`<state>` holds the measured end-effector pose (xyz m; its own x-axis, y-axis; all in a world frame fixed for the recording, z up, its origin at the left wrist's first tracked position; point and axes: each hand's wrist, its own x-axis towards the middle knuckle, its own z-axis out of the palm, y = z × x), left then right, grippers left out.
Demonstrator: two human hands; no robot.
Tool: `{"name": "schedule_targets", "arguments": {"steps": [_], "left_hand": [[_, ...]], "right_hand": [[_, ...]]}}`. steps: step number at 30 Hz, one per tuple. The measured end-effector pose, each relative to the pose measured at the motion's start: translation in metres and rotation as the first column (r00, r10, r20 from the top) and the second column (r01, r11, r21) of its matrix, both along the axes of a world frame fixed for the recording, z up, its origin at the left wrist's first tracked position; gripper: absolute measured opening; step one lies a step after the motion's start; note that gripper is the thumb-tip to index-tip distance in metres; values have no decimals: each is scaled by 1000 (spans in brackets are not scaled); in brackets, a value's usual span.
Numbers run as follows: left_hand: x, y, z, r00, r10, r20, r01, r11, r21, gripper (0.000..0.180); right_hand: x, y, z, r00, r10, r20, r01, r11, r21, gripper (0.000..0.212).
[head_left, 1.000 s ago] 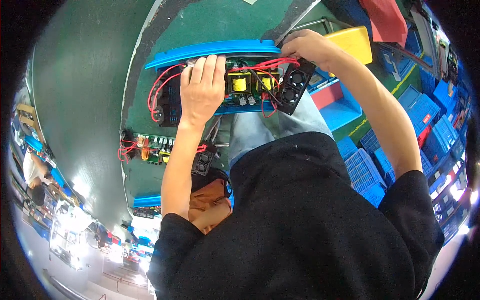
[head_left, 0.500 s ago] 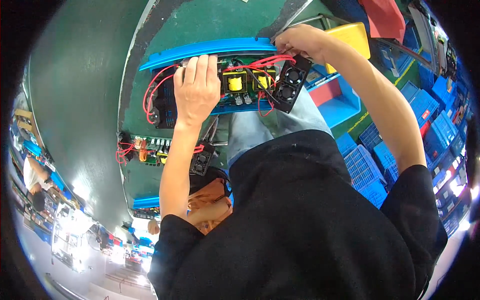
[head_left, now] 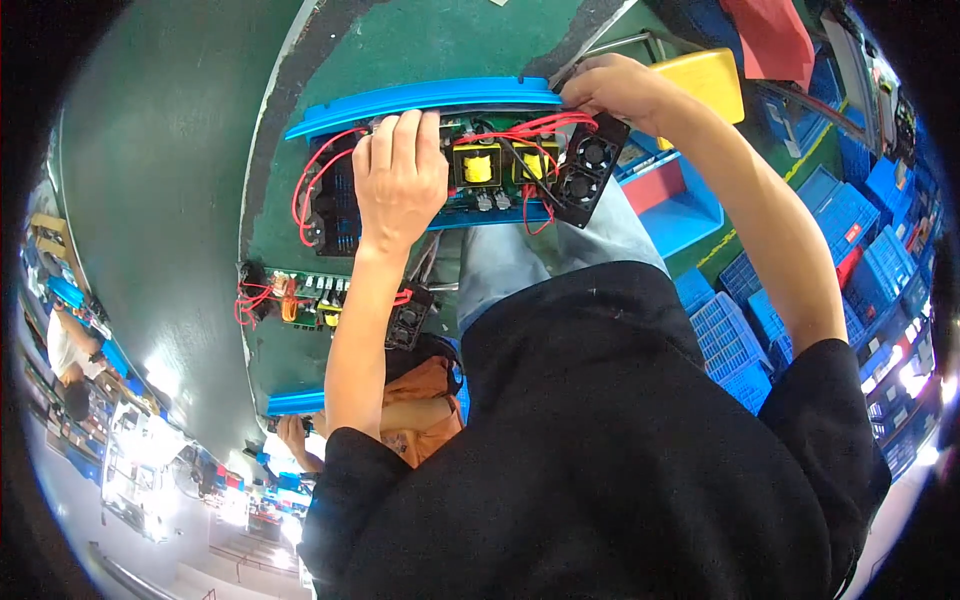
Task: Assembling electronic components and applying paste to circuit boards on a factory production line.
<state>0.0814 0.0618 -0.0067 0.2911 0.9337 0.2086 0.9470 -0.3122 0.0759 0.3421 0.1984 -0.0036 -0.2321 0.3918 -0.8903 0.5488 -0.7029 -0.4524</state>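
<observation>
Surface of dark green (head_left: 150, 190) is seen at far left. Toward lower left, a co-worker's hand (head_left: 292, 432) has been raised beside a second blue panel (head_left: 297, 402); half a second earlier it was held lower. Above these, a second circuit board (head_left: 322, 292) with red wires is laid down. Near the centre, the open electronic unit (head_left: 506, 168) is placed crosswise in front of the wearer, a long blue panel (head_left: 430, 98) along its far edge. Its left part is covered by the left hand (head_left: 402, 190), fingers side by side and bent over the edge; the thumb is hidden, so the grip cannot be told. At its right end, beside a twin-fan block (head_left: 588, 168), the right hand (head_left: 615, 92) is bent inward, but whatever is pinched cannot be made out. Unit and hands are shifted slightly rightward together in view, so the handling is judged unchanged. Farther right, a yellow object (head_left: 708, 85) and blue crates (head_left: 728, 335) are shown. No brand, label or writing can be read.
</observation>
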Motion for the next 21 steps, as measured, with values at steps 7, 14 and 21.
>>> {"name": "schedule_targets", "arguments": {"steps": [7, 14, 21], "left_hand": [[1, 2, -2, 1000, -9, -6, 9, 1000, 13, 32], [1, -2, 0, 1000, 3, -27, -3, 1000, -21, 33], [2, 1, 2, 999, 33, -2, -33, 999, 10, 32]], "right_hand": [[-2, 7, -5, 990, 99, 96, -94, 994, -57, 10], [-8, 3, 1, 989, 107, 99, -104, 994, -33, 13], [-2, -2, -12, 991, 95, 91, -99, 995, 35, 22]]}}
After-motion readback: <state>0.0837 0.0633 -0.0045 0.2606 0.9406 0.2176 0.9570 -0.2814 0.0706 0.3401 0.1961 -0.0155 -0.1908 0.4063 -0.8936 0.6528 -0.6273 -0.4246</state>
